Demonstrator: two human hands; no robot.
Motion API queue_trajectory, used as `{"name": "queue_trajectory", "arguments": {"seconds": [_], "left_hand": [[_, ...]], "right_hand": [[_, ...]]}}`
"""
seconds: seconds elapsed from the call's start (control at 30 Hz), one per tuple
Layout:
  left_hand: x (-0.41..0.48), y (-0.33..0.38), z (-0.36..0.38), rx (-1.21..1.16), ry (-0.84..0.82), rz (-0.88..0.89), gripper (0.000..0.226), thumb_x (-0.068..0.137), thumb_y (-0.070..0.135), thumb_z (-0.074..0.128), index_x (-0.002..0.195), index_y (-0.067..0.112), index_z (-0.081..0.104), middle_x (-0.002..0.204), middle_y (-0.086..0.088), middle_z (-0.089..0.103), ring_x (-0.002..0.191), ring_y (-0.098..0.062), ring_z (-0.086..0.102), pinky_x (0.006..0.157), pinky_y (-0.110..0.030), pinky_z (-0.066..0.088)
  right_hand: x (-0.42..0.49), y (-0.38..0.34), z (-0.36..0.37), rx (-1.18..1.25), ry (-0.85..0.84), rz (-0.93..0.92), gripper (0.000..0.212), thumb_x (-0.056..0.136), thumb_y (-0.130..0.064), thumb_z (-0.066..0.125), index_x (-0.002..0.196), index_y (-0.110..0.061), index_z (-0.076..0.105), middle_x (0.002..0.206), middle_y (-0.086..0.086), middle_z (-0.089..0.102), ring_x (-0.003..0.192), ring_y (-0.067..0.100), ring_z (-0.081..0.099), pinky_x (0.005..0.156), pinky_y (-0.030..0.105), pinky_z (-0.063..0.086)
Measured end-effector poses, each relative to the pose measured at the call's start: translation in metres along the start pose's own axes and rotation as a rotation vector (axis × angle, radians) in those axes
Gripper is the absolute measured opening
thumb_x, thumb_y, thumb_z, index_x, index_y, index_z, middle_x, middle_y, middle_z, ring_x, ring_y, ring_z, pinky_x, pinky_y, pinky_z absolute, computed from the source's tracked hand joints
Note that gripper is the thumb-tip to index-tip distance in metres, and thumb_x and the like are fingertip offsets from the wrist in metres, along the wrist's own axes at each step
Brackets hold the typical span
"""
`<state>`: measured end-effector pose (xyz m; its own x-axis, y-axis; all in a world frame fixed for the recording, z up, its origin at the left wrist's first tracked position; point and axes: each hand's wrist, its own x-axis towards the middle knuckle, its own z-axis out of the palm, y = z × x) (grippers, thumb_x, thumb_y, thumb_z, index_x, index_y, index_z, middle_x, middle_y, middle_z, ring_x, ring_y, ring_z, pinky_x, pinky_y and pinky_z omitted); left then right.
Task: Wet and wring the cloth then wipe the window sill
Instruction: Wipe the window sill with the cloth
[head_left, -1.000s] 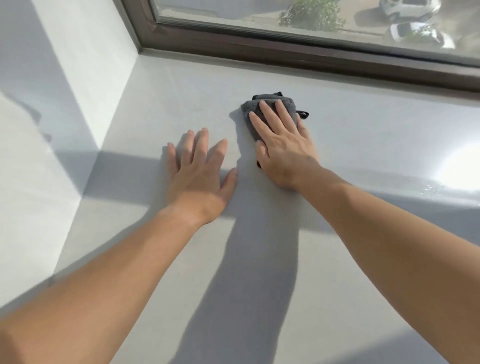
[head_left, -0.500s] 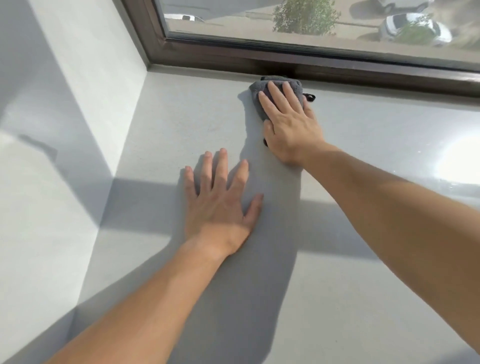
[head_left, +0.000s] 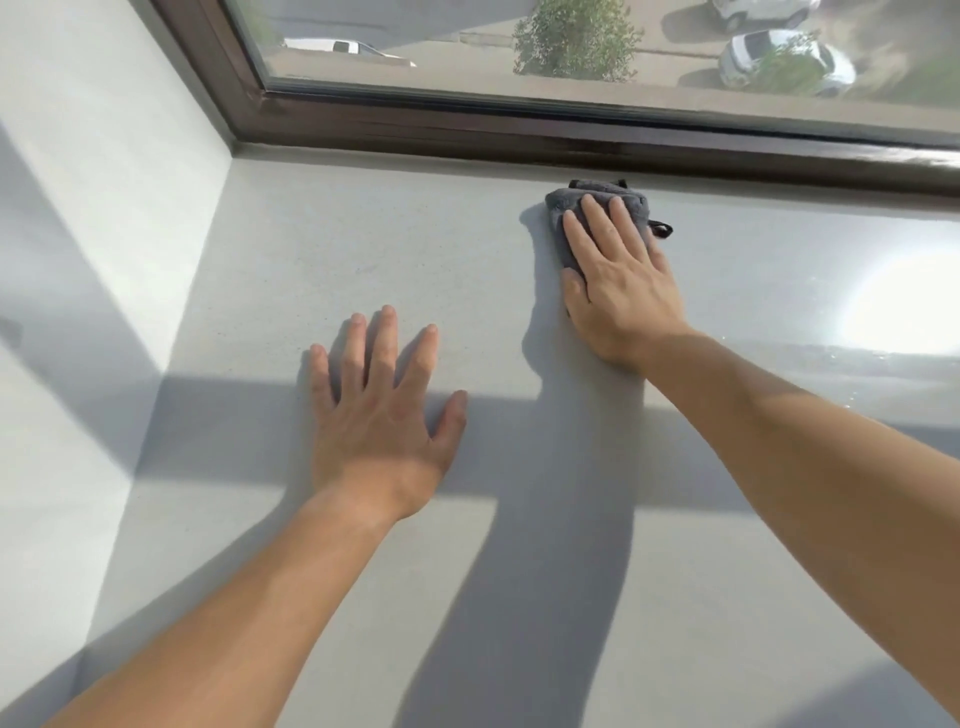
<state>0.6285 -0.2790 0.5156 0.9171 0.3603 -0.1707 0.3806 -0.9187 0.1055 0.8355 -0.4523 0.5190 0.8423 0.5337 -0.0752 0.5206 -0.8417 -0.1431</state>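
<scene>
- Here the cloth (head_left: 597, 200) lies on the sill (head_left: 363, 249) just beside the frame (head_left: 467, 130), beneath the straight, pressing fingers (head_left: 597, 226) of the right hand (head_left: 623, 296).
- The left hand (head_left: 379, 415) rests flat, fingers spread, farther from the frame.

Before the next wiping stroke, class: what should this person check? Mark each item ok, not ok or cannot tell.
1. Right hand flat on the grey cloth, fingers straight: ok.
2. Cloth lying on the window sill, not lifted: ok.
3. Left hand braced flat on the sill, apart from the cloth: ok.
4. Cloth damp enough: cannot tell.
5. Cloth's far edge touching the window frame: cannot tell; it is close.
</scene>
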Motion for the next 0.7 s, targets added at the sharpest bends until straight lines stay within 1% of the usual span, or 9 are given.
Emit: {"name": "queue_trajectory", "arguments": {"seconds": [0.13, 0.2, 0.27, 0.33, 0.37, 0.43, 0.5, 0.63, 0.7], "left_hand": [[0.000, 0.006, 0.000, 0.016, 0.016, -0.005, 0.068, 0.093, 0.063, 0.008, 0.155, 0.036, 0.000, 0.166, -0.005, -0.011, 0.150, -0.026, -0.020, 0.119, -0.056, -0.008], [-0.001, 0.009, -0.001, 0.022, 0.022, -0.016, 0.067, 0.095, 0.062, 0.007, 0.156, 0.035, 0.002, 0.166, -0.006, -0.009, 0.151, -0.027, -0.018, 0.119, -0.055, -0.010], [-0.003, 0.012, -0.002, 0.012, 0.051, -0.004, 0.067, 0.096, 0.060, 0.008, 0.156, 0.030, 0.010, 0.167, -0.009, 0.000, 0.152, -0.028, -0.010, 0.120, -0.054, -0.008], [-0.007, 0.018, -0.004, -0.024, 0.110, 0.022, 0.066, 0.097, 0.057, 0.013, 0.154, 0.024, 0.024, 0.165, -0.011, 0.014, 0.152, -0.030, 0.003, 0.121, -0.056, -0.002], [-0.011, 0.023, -0.006, -0.056, 0.136, 0.020, 0.065, 0.097, 0.055, 0.018, 0.152, 0.022, 0.030, 0.163, -0.011, 0.020, 0.151, -0.031, 0.010, 0.121, -0.056, 0.001], [-0.020, 0.041, -0.008, -0.128, 0.153, -0.008, 0.064, 0.096, 0.053, 0.022, 0.149, 0.020, 0.037, 0.161, -0.012, 0.025, 0.151, -0.031, 0.014, 0.122, -0.054, 0.002], [-0.040, 0.066, -0.007, -0.184, 0.111, -0.024, 0.066, 0.095, 0.054, 0.023, 0.150, 0.022, 0.036, 0.163, -0.010, 0.022, 0.152, -0.027, 0.009, 0.122, -0.050, -0.002], [-0.072, 0.106, 0.011, -0.199, 0.069, -0.022, 0.066, 0.095, 0.056, 0.025, 0.150, 0.022, 0.037, 0.164, -0.012, 0.018, 0.153, -0.029, 0.004, 0.122, -0.052, 0.000], [-0.073, 0.111, 0.016, -0.119, 0.087, -0.032, 0.066, 0.094, 0.053, 0.029, 0.151, 0.020, 0.038, 0.163, -0.014, 0.020, 0.152, -0.033, 0.008, 0.121, -0.057, 0.006]], "right_hand": [[0.003, 0.069, -0.018, 0.046, 0.033, 0.286, 0.065, 0.098, -0.038, 0.025, 0.160, -0.023, 0.015, 0.170, -0.001, 0.004, 0.156, 0.022, -0.005, 0.125, 0.048, 0.000], [0.005, 0.068, -0.020, 0.048, 0.023, 0.326, 0.066, 0.097, -0.036, 0.027, 0.160, -0.021, 0.013, 0.170, 0.000, 0.002, 0.156, 0.024, -0.007, 0.125, 0.050, -0.001], [0.004, 0.039, -0.016, 0.050, 0.031, 0.204, 0.065, 0.099, -0.036, 0.028, 0.161, -0.020, 0.014, 0.170, 0.001, 0.003, 0.156, 0.026, -0.007, 0.125, 0.051, 0.000], [-0.001, 0.010, -0.010, 0.035, 0.015, -0.032, 0.063, 0.101, -0.037, 0.027, 0.160, -0.021, 0.015, 0.170, 0.000, 0.005, 0.156, 0.025, -0.004, 0.125, 0.050, 0.002], [-0.004, 0.005, -0.008, 0.028, -0.007, -0.125, 0.063, 0.101, -0.038, 0.027, 0.160, -0.022, 0.015, 0.170, -0.001, 0.006, 0.156, 0.024, -0.003, 0.125, 0.049, 0.003], [-0.007, 0.021, -0.013, 0.013, -0.029, -0.193, 0.062, 0.101, -0.037, 0.026, 0.160, -0.025, 0.015, 0.170, -0.003, 0.006, 0.156, 0.021, -0.002, 0.125, 0.047, 0.004], [-0.011, 0.058, -0.018, 0.008, -0.007, -0.125, 0.062, 0.100, -0.036, 0.026, 0.160, -0.026, 0.015, 0.170, -0.004, 0.006, 0.156, 0.020, -0.002, 0.126, 0.046, 0.004], [-0.032, 0.098, -0.024, 0.050, 0.017, 0.221, 0.064, 0.099, -0.036, 0.028, 0.160, -0.024, 0.014, 0.170, -0.002, 0.003, 0.156, 0.024, -0.006, 0.125, 0.049, 0.000], [-0.051, 0.072, -0.017, 0.059, 0.030, 0.178, 0.065, 0.098, -0.036, 0.029, 0.161, -0.023, 0.015, 0.170, 0.001, 0.005, 0.156, 0.027, -0.005, 0.124, 0.052, 0.001]]}}
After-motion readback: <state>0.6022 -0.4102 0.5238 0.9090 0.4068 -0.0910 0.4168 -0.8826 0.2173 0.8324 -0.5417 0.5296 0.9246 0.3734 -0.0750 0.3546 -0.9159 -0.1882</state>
